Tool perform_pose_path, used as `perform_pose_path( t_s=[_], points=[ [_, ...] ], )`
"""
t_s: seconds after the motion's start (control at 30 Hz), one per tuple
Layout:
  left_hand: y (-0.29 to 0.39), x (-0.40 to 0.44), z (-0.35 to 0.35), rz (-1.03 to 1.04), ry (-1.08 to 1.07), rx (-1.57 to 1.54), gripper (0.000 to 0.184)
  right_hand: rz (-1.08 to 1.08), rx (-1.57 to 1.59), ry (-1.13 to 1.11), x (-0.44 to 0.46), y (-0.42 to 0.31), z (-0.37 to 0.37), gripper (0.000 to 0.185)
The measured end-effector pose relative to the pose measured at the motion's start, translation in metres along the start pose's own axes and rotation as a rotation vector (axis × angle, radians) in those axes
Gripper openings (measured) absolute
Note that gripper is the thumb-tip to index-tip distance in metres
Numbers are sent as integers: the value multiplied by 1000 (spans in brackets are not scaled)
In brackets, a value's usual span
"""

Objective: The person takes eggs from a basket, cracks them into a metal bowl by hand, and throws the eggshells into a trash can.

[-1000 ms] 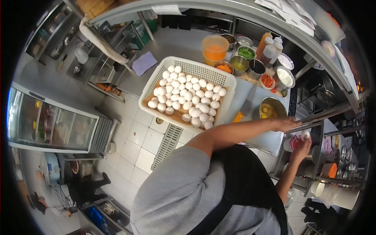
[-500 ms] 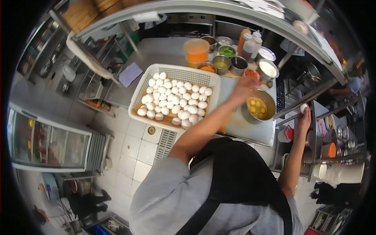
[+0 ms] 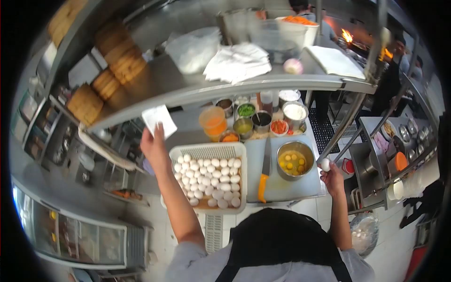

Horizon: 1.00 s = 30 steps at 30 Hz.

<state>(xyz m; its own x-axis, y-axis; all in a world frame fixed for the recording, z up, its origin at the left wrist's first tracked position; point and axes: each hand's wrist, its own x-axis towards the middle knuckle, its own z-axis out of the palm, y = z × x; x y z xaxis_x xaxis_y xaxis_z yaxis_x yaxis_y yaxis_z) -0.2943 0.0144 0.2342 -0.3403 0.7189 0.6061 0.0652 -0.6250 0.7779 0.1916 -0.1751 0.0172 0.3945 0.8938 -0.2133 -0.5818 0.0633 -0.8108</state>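
Note:
My left hand is raised at the shelf's front edge, its fingers closed on the lower part of a white paper slip. Beyond the board's right side, my right hand grips a white egg. A steel bowl with several cracked eggs stands on the pale cutting board, just left of that hand. Also on the board lies a knife with an orange handle. Many whole white eggs fill a cream plastic crate below my left forearm.
Overhead runs a metal shelf with white napkins, a red onion and bamboo steamers. Behind the board stand an orange-filled tub, chopped greens and a white-filled pot. A slanted post rises at the right.
My left hand has moved from above the bowl to the paper slip at the shelf. The right hand keeps hold of the egg. The view has tilted up, showing the shelf top.

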Motion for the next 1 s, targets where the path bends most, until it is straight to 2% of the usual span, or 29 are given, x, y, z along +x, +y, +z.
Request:
perform_pose_path(
  t_s=[0.03, 0.07, 0.1, 0.13, 0.2, 0.23, 0.3, 0.37, 0.53, 0.57, 0.7, 0.77, 0.83, 0.87, 0.93, 0.97, 1.0],
  points=[
    [22, -15, 12, -30, -53, -140, 24, 0, -22, -23, -6, -4, 13, 35],
    [24, -20, 11, 26, -194, -214, 32, 9, -52, -41, -13, -5, 23, 37],
    [57, -23, 34, 159, -230, -245, 44, 1, -41, -31, -19, -5, 30, 37],
    [92, -24, 60, 164, -137, -156, 57, -4, -100, -84, -20, -9, 37, 37],
    [137, -4, 93, 303, -314, -260, 74, -7, -176, -164, -24, -18, 51, 39],
    [156, 8, 111, 342, -357, -239, 76, -11, -176, -164, -24, -19, 53, 39],
    [165, 38, 140, 347, -528, -253, 72, -47, -180, -222, -22, -19, 55, 41],
    [160, 72, 164, 195, -650, -204, 57, -46, -176, -213, -24, -18, 55, 42],
    [142, 109, 192, -105, -844, -191, 46, -35, -163, -212, -29, -9, 40, 42],
    [134, 114, 193, -99, -816, -102, 41, -28, -167, -195, -32, -8, 34, 41],
    [126, 95, 188, -128, -968, 150, 38, -56, -337, -205, -28, -10, 29, 39],
    [127, 80, 181, 81, -815, 352, 39, -165, -221, -143, -28, -24, 38, 35],
    [132, 70, 176, 176, -710, 686, 45, -356, -71, -7, -19, -41, 35, 36],
    [129, 64, 174, 169, -723, 671, 45, -460, -97, 128, -10, -51, 29, 37],
    [125, 52, 169, 905, -211, 912, 47, -618, -111, 261, 9, -74, 21, 38],
    [130, 40, 165, 901, -219, 902, 47, -651, -103, 320, 21, -83, 19, 42],
    [144, 20, 165, 779, -173, 710, 43, -673, -138, 387, 34, -88, 19, 42]
  ],
)
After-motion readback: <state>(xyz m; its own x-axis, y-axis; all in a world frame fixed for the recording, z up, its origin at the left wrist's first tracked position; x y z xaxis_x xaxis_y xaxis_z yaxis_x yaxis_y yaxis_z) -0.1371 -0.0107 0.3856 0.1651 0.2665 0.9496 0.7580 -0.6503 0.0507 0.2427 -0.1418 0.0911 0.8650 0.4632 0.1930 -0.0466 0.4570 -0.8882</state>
